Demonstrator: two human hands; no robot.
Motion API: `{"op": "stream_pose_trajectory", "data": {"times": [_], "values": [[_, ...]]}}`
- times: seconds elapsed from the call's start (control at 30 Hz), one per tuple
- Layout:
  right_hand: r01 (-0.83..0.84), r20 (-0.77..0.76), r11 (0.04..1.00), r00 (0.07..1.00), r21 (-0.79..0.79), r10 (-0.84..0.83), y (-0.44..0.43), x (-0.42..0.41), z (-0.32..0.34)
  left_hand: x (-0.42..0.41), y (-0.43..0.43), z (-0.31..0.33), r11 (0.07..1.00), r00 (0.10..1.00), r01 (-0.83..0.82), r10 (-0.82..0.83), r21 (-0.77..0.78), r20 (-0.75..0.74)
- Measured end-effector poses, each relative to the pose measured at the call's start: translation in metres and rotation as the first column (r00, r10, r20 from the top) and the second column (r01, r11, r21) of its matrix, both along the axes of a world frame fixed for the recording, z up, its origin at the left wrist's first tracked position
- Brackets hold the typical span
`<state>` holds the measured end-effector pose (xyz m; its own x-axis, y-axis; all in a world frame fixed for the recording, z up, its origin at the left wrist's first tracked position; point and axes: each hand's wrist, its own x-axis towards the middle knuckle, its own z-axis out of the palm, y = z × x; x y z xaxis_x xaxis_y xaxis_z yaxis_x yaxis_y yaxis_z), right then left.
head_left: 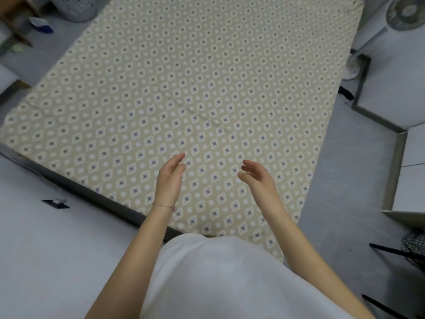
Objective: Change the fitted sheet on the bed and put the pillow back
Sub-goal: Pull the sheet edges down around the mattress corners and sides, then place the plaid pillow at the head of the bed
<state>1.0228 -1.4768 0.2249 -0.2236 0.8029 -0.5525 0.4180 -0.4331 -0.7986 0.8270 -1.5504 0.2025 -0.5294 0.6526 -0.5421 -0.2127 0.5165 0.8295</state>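
A beige fitted sheet point(184, 88) with a pattern of small diamonds and dots lies flat over the whole bed, with faint creases near its middle. My left hand point(170, 178) hovers above the near end of the sheet, fingers relaxed and slightly bent, holding nothing. My right hand point(255, 178) is level with it a little to the right, palm turned inward, also empty. Neither hand touches the sheet. No pillow is in view.
A dark bed frame edge point(92, 192) runs along the left side. A white perforated basket point(76, 8) stands at the far left, a fan point(404, 12) at the far right. White cabinets point(391, 88) line the right side, with black chair legs point(391, 249) nearby.
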Motion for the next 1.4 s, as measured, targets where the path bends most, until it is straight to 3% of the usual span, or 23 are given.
{"op": "stream_pose_trajectory", "data": {"times": [0.17,0.37,0.77,0.97,1.17,1.4], "values": [[-0.008,0.007,0.998,1.000,-0.065,0.009,0.005,-0.020,-0.006,-0.008,-0.006,0.011,0.998,0.998,0.054,-0.053,-0.026,0.039],[-0.033,-0.021,0.996,0.999,-0.087,0.032,0.013,-0.100,-0.013,-0.085,-0.003,0.001,0.997,0.997,-0.012,0.018,-0.076,0.069],[0.179,-0.072,0.983,0.981,-0.044,-0.181,0.006,-0.375,-0.004,-0.395,0.014,0.017,0.986,0.987,0.156,-0.157,-0.056,-0.015],[0.128,-0.077,0.990,0.988,-0.053,-0.132,-0.003,-0.458,0.008,-0.500,-0.004,0.025,0.997,0.999,0.033,-0.035,-0.074,-0.031],[-0.116,-0.090,0.987,0.990,-0.112,0.106,-0.004,-0.520,0.000,-0.520,-0.031,0.017,0.994,0.997,-0.074,0.074,-0.077,-0.007],[-0.212,-0.059,0.972,0.977,-0.102,0.207,-0.002,-0.580,-0.005,-0.558,-0.029,0.011,0.991,0.990,-0.125,0.128,-0.053,0.052]]}}
